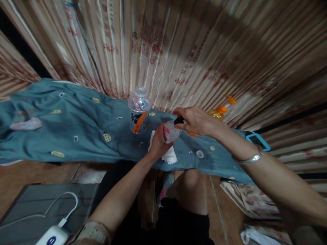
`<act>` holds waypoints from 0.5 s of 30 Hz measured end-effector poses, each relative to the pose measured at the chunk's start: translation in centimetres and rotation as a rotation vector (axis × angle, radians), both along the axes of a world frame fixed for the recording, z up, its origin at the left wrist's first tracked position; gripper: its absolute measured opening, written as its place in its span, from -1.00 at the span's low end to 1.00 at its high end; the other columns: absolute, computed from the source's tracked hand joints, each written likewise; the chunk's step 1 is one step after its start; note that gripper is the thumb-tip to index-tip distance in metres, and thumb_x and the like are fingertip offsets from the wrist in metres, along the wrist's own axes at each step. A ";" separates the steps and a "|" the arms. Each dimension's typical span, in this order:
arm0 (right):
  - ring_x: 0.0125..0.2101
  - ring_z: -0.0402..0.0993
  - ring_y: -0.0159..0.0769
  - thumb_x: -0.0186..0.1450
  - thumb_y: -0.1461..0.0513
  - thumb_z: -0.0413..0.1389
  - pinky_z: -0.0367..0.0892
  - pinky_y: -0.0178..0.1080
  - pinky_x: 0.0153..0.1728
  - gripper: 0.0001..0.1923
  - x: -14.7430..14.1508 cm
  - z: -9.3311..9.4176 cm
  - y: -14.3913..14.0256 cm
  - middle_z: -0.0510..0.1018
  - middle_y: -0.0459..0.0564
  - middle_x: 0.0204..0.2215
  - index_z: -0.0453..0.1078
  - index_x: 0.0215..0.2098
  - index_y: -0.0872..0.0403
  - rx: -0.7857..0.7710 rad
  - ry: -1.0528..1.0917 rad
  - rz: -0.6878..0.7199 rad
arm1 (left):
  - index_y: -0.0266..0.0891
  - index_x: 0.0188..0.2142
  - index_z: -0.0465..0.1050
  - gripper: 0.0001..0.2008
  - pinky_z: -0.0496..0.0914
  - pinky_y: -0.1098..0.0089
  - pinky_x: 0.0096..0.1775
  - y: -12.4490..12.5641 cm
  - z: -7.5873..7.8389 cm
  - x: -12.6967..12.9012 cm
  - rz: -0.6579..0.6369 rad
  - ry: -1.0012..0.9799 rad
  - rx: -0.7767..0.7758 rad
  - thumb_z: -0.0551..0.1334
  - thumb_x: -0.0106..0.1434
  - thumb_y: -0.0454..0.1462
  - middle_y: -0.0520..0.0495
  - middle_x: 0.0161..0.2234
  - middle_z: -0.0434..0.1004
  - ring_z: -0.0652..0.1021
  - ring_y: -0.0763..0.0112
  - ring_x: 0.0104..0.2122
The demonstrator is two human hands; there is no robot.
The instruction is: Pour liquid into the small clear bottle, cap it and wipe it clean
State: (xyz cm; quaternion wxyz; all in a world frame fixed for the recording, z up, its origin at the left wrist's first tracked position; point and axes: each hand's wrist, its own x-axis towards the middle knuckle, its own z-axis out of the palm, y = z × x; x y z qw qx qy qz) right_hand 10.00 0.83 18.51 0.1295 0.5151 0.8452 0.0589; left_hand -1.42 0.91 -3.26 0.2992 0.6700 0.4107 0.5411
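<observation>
My left hand [158, 144] is wrapped around a see-through plastic cup-like container [170, 133] with a pink mark on its side, tilted over the cloth. My right hand [194, 119] pinches a small black object [179, 120] at the container's rim; its far end is hidden, so I cannot tell its kind. Under the container lies a white paper napkin [169, 156]. A see-through plastic bottle [139, 114] with an orange and black label stands uncapped to the left. Behind my right wrist is a bottle with an orange pump [221, 109], partly covered.
A teal patterned cloth [122, 143] covers the narrow surface against a pleated curtain [158, 51]. A small round translucent disc [200, 154] and a blue-framed device [258, 141] lie to the right. Crumpled plastic [27, 124] is far left. A cabled white power bank [52, 236] sits lower left.
</observation>
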 end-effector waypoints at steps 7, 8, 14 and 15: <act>-0.08 0.64 0.00 0.49 0.00 0.05 0.31 -0.18 -0.19 -0.54 -0.2 0.0 -0.1 0.69 0.25 -0.12 0.44 0.10 0.20 0.060 -0.041 -0.035 | -0.19 0.22 0.23 -0.20 0.51 -0.01 0.13 0.1 -0.5 0.2 0.023 0.005 0.023 0.47 0.00 -0.36 -0.24 0.11 0.53 0.58 0.00 0.11; -0.07 0.64 -0.02 0.47 0.02 0.09 0.31 -0.19 -0.18 -0.56 -0.1 0.0 -0.1 0.69 0.23 -0.10 0.44 0.11 0.18 0.039 -0.026 -0.012 | -0.19 0.22 0.22 -0.19 0.51 -0.01 0.13 0.1 -0.6 0.2 0.020 0.005 0.029 0.47 0.00 -0.36 -0.25 0.12 0.53 0.58 0.00 0.11; -0.09 0.64 -0.05 0.49 0.11 0.08 0.30 -0.20 -0.19 -0.67 0.1 -0.2 0.1 0.70 0.23 -0.17 0.50 0.01 0.20 -0.027 -0.082 -0.007 | -0.21 0.23 0.23 -0.20 0.50 -0.09 0.14 0.1 -0.8 0.3 0.024 -0.022 0.028 0.46 0.02 -0.35 -0.31 0.13 0.52 0.57 -0.08 0.14; -0.09 0.64 -0.05 0.49 0.11 0.08 0.31 -0.20 -0.19 -0.66 0.0 -0.3 0.1 0.70 0.24 -0.17 0.51 0.00 0.20 -0.021 -0.082 -0.008 | -0.20 0.23 0.23 -0.20 0.50 -0.09 0.14 0.1 -0.8 0.3 0.021 -0.023 0.023 0.46 0.01 -0.36 -0.30 0.13 0.52 0.57 -0.07 0.14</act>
